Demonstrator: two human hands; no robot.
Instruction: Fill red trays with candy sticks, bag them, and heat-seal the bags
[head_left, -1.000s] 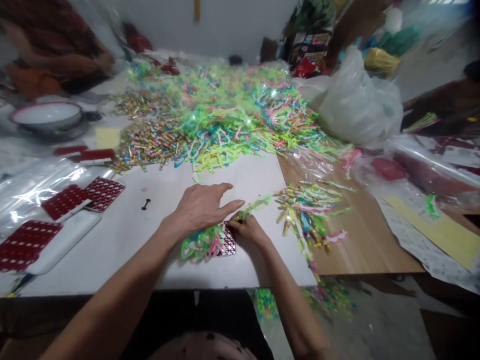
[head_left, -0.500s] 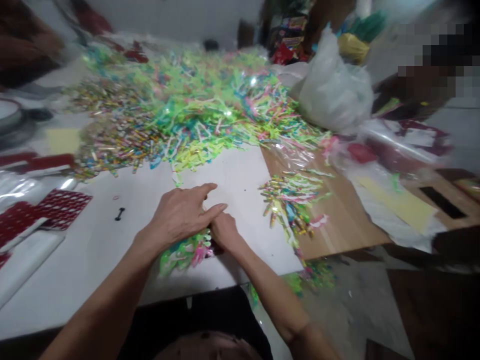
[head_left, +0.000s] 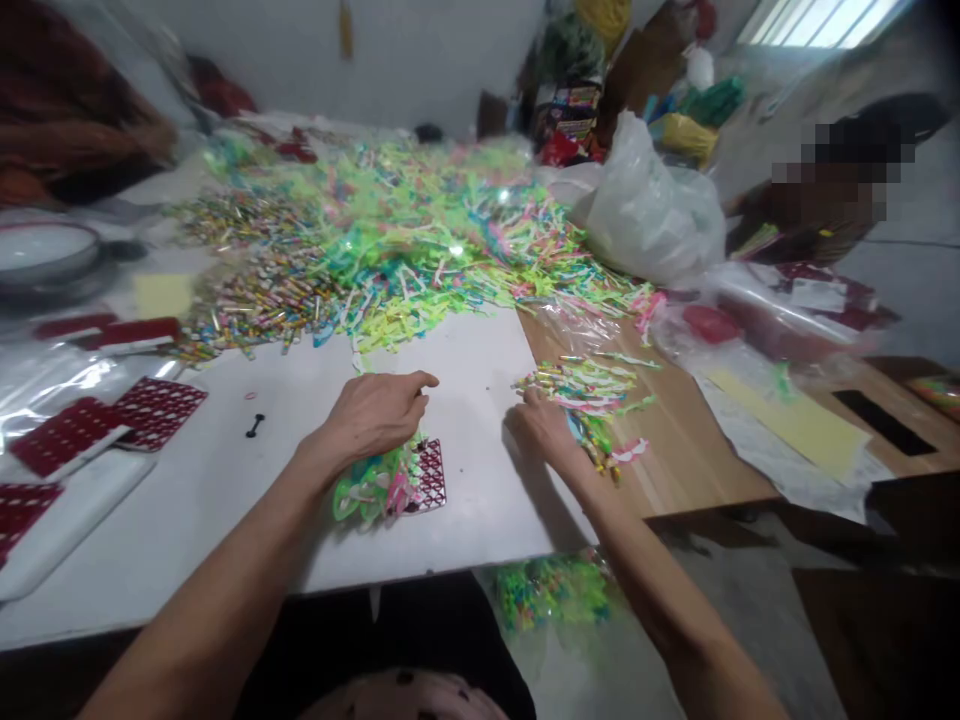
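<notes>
My left hand [head_left: 381,412] is on the white board near the front, fingers curled over a bundle of green and pink plastic strips [head_left: 375,490], index finger pointing right. The strips' rounded ends stick out toward me. Partly under them is a dark red perforated grid [head_left: 432,474]. My right hand [head_left: 549,432] is at the left end of a small pile of colourful thin sticks with strips [head_left: 600,382]. Its fingertips are bent together at the pile; what lies between them is too small to make out.
A large heap of green strips [head_left: 420,215] and short coloured sticks [head_left: 262,300] covers the back. Red perforated pieces [head_left: 159,412] and a small black dumbbell-shaped part [head_left: 256,426] are left. A white plastic bag [head_left: 652,205] stands back right. Other people are at both far sides.
My right hand has left the spot beside my left hand and moved right to the small pile. The red grid is now more visible. My left hand stays with the bundle.
</notes>
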